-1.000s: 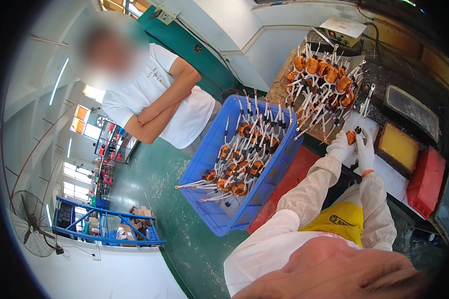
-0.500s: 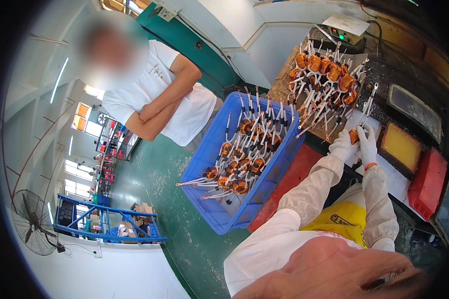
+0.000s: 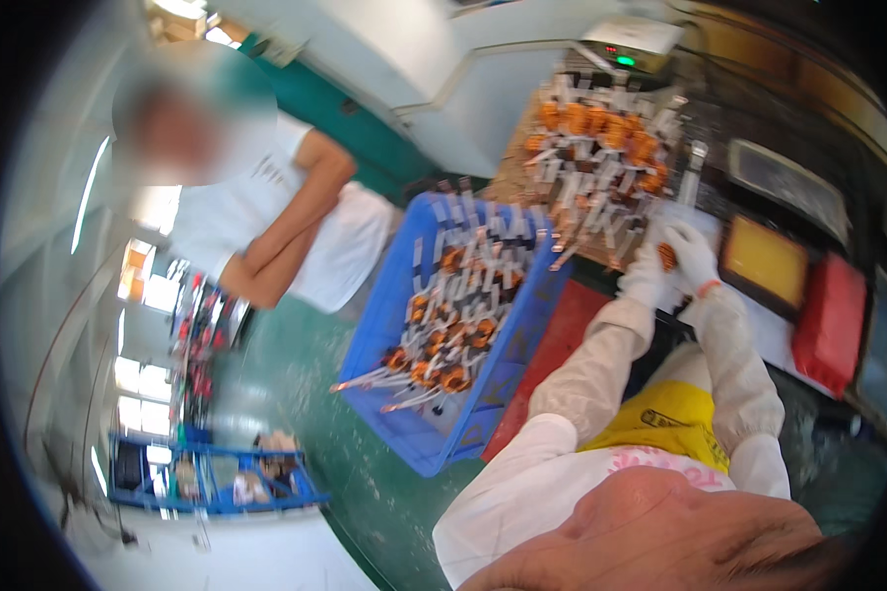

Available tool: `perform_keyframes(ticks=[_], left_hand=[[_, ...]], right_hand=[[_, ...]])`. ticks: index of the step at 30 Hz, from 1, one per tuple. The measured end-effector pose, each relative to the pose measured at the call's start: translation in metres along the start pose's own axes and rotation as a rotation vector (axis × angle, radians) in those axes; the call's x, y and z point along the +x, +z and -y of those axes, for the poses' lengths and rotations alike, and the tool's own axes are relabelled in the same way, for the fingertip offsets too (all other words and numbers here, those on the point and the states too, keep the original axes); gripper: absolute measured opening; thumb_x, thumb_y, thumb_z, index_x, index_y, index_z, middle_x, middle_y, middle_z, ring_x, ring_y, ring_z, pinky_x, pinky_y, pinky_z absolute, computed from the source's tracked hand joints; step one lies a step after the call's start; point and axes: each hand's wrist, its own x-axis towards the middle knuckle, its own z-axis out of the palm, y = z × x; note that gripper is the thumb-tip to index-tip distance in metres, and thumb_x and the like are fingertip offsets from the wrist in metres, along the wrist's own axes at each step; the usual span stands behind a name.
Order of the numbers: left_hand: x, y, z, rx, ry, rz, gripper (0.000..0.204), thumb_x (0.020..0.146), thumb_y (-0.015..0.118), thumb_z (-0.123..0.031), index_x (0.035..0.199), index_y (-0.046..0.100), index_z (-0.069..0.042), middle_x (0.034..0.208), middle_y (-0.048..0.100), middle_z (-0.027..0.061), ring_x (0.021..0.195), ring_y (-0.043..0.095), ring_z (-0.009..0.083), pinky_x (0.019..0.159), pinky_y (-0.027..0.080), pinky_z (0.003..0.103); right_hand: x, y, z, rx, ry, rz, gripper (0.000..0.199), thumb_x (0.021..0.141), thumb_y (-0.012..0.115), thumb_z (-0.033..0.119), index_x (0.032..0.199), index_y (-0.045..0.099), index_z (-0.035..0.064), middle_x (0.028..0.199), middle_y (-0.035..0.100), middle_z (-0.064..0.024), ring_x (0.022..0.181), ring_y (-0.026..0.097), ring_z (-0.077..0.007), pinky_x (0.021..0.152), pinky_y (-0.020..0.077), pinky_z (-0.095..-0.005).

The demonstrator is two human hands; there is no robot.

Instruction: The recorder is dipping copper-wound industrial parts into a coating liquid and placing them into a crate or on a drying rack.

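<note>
At the workbench, a copper-wound ring coil (image 3: 668,257) sits between my two white-gloved hands. My left hand (image 3: 645,279) is closed on its left side, and my right hand (image 3: 697,254) grips it from the right. The coil's white-sleeved leads (image 3: 693,177) stick out beyond my hands toward the far side of the bench. Blur and the gloves hide the exact finger positions. Just left of my hands, a pile of similar coils (image 3: 601,123) with white leads stands on a brown board (image 3: 508,172).
A blue crate (image 3: 365,394) holding several coils stands left of the bench, beside a red surface (image 3: 532,379). To the right are a yellow-surfaced pan (image 3: 764,264), a red block (image 3: 830,325) and a box with a green light (image 3: 633,44). A person (image 3: 256,207) stands with crossed arms beyond the crate.
The whole view has shifted and blurred, with the bench now farther left in the picture. Both hands still hold the coil. The other person keeps the same pose.
</note>
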Motion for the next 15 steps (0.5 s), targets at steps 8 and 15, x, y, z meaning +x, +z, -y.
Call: perform_keyframes(ticks=[8,15], left_hand=[[0.001,-0.041,-0.012,-0.196,-0.147,0.227,0.063,0.083,0.068,-0.053,0.122,0.043,-0.009,0.124,0.059,0.0175,0.11,0.063,0.0403,0.087,0.05,0.054],[0.001,-0.038,-0.02,-0.183,-0.139,0.209,0.065,0.083,0.067,-0.056,0.118,0.044,-0.007,0.119,0.06,0.0171,0.107,0.065,0.039,0.083,0.052,0.052]], right_hand=[[-0.02,0.0,0.013,0.125,0.236,-0.152,0.041,0.093,0.062,0.024,0.128,0.058,0.0034,0.113,0.065,-0.0097,0.103,0.062,-0.0183,0.091,0.0492,-0.0315],[-0.014,-0.004,-0.022,-0.089,0.042,-0.652,0.053,0.089,0.046,0.001,0.141,0.048,0.0055,0.128,0.061,-0.0151,0.114,0.062,-0.0227,0.1,0.0459,-0.0317]])
